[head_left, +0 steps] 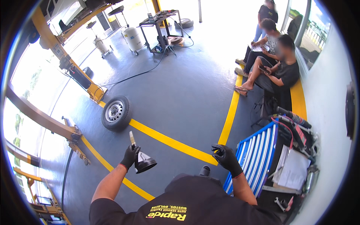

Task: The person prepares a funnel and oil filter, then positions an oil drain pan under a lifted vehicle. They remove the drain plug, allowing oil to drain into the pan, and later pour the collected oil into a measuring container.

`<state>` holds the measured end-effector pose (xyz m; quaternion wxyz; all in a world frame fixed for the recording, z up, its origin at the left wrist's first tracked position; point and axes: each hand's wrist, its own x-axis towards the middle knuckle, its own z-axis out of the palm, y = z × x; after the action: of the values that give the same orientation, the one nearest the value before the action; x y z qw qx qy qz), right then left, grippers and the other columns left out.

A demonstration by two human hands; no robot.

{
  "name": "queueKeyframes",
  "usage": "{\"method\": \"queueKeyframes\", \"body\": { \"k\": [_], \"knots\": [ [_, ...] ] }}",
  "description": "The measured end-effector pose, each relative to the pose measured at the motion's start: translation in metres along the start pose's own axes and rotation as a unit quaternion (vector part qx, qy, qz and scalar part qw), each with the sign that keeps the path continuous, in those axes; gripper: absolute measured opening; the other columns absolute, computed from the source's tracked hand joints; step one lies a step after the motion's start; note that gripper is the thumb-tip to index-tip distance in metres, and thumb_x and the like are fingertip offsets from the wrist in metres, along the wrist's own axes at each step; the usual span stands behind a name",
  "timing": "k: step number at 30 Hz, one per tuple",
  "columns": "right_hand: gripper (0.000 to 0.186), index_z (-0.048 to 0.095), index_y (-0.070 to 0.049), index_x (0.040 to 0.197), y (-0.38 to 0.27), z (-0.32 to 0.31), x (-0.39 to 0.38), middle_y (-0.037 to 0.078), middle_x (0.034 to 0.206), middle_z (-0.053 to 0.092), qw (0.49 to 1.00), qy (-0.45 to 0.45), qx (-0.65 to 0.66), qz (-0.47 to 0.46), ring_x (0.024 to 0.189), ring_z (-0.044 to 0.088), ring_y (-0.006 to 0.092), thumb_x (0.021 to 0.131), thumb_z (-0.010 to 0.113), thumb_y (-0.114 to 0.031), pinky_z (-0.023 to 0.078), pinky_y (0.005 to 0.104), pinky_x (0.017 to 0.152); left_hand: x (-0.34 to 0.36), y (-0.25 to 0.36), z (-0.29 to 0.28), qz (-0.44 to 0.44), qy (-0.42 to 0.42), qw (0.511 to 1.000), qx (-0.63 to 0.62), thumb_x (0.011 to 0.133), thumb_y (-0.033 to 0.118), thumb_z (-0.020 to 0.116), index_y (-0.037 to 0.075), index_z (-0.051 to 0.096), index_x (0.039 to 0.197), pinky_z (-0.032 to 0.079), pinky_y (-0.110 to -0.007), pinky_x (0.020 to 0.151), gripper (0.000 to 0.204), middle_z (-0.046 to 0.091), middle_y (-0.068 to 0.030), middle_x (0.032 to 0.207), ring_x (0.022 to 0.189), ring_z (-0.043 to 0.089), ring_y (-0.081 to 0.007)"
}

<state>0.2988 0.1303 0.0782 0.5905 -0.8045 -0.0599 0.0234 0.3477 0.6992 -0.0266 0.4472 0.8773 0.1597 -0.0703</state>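
In my black-gloved left hand (131,156) is a dark conical funnel (144,162) with a pale, translucent spout pointing up, gripped at its narrow neck. My right hand (225,157), also gloved in black, is raised beside a blue tool cabinet (255,148) with silver drawer strips. Its fingers are curled; I cannot make out whether anything small is between them.
A wheel (117,113) lies on the grey floor near yellow lines. Lift posts (67,71) stand left, a black cart (153,22) and drum (132,39) behind. Seated people (277,73) and a standing person (267,17) are at right. Tools and papers (290,168) top the cabinet.
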Motion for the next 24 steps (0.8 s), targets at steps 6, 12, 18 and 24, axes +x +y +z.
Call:
{"method": "queueKeyframes", "body": {
  "k": [6, 12, 18, 24],
  "knots": [
    [0.018, 0.077, -0.004, 0.092, 0.034, -0.028, 0.198, 0.019, 0.083, 0.073, 0.985, -0.075, -0.137, -0.073, 0.08, 0.07, 0.0428, 0.095, 0.072, -0.021, 0.056, 0.0476, 0.072, -0.069, -0.148, 0.062, -0.106, 0.104, 0.956, 0.253, 0.102, 0.027, 0.059, 0.001, 0.066, 0.112, 0.054, -0.046, 0.08, 0.029, 0.069, -0.0204, 0.099, 0.091, 0.068, -0.0379],
    [0.038, 0.072, -0.004, 0.083, 0.242, -0.058, 0.457, 0.016, 0.076, 0.071, 0.866, -0.072, -0.478, -0.124, 0.073, 0.07, 0.0362, 0.102, 0.064, -0.037, 0.054, 0.0494, 0.067, -0.022, -0.162, 0.15, -0.524, 0.075, 0.844, 0.082, 0.101, 0.024, 0.059, 0.0, 0.064, 0.122, 0.056, -0.046, 0.081, 0.032, 0.07, -0.0175, 0.104, 0.093, 0.07, -0.0352],
    [0.033, 0.07, -0.011, 0.102, 0.418, -0.114, 0.472, 0.007, 0.078, 0.071, 0.726, -0.407, -0.405, 0.38, 0.07, 0.072, 0.0175, 0.112, 0.048, -0.032, 0.058, 0.0353, 0.064, 0.168, -0.106, 0.13, -0.554, 0.348, 0.638, -0.407, 0.098, 0.023, 0.064, -0.004, 0.059, 0.131, 0.058, -0.046, 0.084, 0.043, 0.07, -0.0176, 0.116, 0.097, 0.072, -0.0338],
    [0.022, 0.07, -0.012, 0.115, 0.429, -0.071, 0.502, 0.008, 0.092, 0.073, 0.852, -0.221, -0.076, 0.467, 0.081, 0.072, 0.0194, 0.107, 0.054, -0.026, 0.058, 0.0352, 0.07, 0.546, -0.008, 0.06, -0.179, 0.303, 0.754, -0.555, 0.098, 0.021, 0.065, 0.003, 0.059, 0.114, 0.055, -0.038, 0.075, 0.025, 0.063, -0.0085, 0.1, 0.085, 0.065, -0.0234]
  ]
}}
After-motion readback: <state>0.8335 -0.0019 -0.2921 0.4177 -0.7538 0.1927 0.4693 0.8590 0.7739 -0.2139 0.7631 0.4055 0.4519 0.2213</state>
